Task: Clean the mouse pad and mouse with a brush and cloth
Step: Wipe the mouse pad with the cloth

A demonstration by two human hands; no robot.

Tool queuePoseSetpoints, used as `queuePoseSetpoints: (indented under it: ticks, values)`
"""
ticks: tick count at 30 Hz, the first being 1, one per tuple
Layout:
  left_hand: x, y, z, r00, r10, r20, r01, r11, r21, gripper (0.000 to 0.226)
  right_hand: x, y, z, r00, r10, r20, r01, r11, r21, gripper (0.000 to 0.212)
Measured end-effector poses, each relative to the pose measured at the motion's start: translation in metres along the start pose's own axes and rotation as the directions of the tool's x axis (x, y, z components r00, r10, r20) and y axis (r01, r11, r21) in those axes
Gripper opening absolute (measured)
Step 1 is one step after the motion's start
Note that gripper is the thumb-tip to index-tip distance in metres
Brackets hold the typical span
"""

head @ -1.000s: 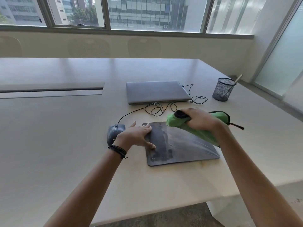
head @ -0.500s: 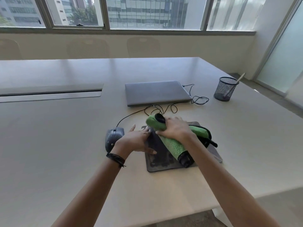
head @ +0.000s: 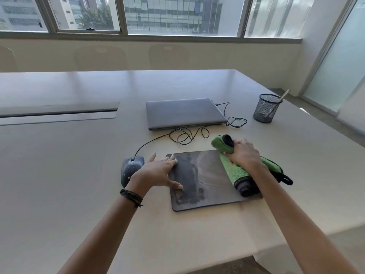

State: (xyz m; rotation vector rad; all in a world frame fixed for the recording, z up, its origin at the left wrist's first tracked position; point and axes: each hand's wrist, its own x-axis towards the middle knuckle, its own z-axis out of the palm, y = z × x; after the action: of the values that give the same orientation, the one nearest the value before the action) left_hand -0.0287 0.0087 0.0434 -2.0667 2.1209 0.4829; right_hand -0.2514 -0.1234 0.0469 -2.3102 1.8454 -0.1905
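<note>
A dark mouse pad (head: 207, 178) lies flat on the pale table, with smears across it. My left hand (head: 158, 172) presses its left edge with spread, straight fingers. My right hand (head: 244, 155) grips a rolled green cloth (head: 236, 171) with a black edge, held down on the pad's right side. The roll runs from the pad's far right corner to its near right edge. A grey wired mouse (head: 130, 169) sits on the table just left of the pad, beside my left wrist.
A closed grey laptop (head: 184, 113) lies behind the pad, with a looped black cable (head: 187, 135) between them. A black mesh pen cup (head: 266, 108) with a stick in it stands at the far right. The table's edge (head: 276, 248) runs near my right forearm.
My right hand swept the cloth left across the pad, then back to the pad's right side. My left hand stayed on the pad's left edge.
</note>
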Motion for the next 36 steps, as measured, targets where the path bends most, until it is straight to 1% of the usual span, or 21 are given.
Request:
queuePoseSetpoints:
  ticks: [3, 5, 6, 8, 11, 13, 14, 18, 22, 26, 32, 36]
  values:
    - [0.000, 0.000, 0.000, 1.000, 0.004, -0.010, -0.004, 1.000, -0.009, 0.094, 0.009, 0.010, -0.014, 0.999, 0.046, -0.003, -0.046, 0.995, -0.085, 0.050]
    - [-0.001, 0.001, 0.000, 1.000, 0.005, -0.009, -0.005, 1.000, -0.008, 0.094, 0.009, 0.002, -0.022, 0.999, 0.034, -0.014, -0.035, 0.989, -0.143, 0.046]
    - [0.000, 0.001, 0.000, 1.000, 0.005, -0.012, -0.005, 1.000, -0.007, 0.094, 0.007, -0.006, -0.025, 1.000, 0.012, -0.020, -0.015, 0.990, -0.139, 0.044]
    - [0.001, 0.001, -0.001, 1.000, 0.002, -0.017, -0.002, 1.000, -0.009, 0.094, -0.001, -0.030, -0.027, 0.998, -0.066, -0.002, 0.066, 0.997, -0.050, 0.042]
    - [0.001, 0.002, -0.001, 1.000, -0.004, -0.016, 0.004, 1.000, -0.001, 0.094, -0.020, -0.074, -0.016, 0.971, -0.224, 0.090, 0.217, 0.973, 0.074, 0.040]
    - [0.001, 0.003, -0.001, 1.000, 0.001, -0.026, -0.001, 1.000, 0.001, 0.092, -0.033, -0.100, -0.002, 0.952, -0.274, 0.135, 0.266, 0.961, 0.077, 0.037]
    - [0.001, 0.003, -0.002, 0.999, 0.005, -0.032, -0.005, 1.000, 0.000, 0.090, -0.038, -0.110, 0.005, 0.952, -0.277, 0.131, 0.271, 0.961, 0.058, 0.036]
    - [0.001, 0.002, -0.002, 0.999, 0.017, -0.044, -0.017, 1.000, -0.006, 0.084, -0.040, -0.115, 0.016, 0.968, -0.242, 0.071, 0.246, 0.968, -0.046, 0.035]
    - [-0.001, 0.002, -0.003, 1.000, 0.012, -0.019, -0.012, 1.000, 0.018, 0.090, -0.033, -0.096, 0.013, 0.966, -0.229, 0.115, 0.232, 0.973, -0.012, 0.035]
    - [-0.001, 0.001, -0.002, 1.000, -0.004, -0.011, 0.004, 0.999, 0.034, 0.093, -0.027, -0.076, 0.010, 0.974, -0.196, 0.109, 0.199, 0.980, -0.019, 0.034]
    - [-0.001, -0.002, 0.000, 1.000, -0.002, 0.005, 0.002, 1.000, 0.016, 0.095, -0.018, -0.022, -0.006, 0.996, -0.047, 0.080, 0.050, 0.998, -0.041, 0.041]
    - [-0.002, 0.003, -0.002, 1.000, -0.009, 0.009, 0.008, 0.999, 0.045, 0.093, -0.013, 0.006, -0.020, 0.997, 0.055, 0.045, -0.049, 0.993, -0.109, 0.042]
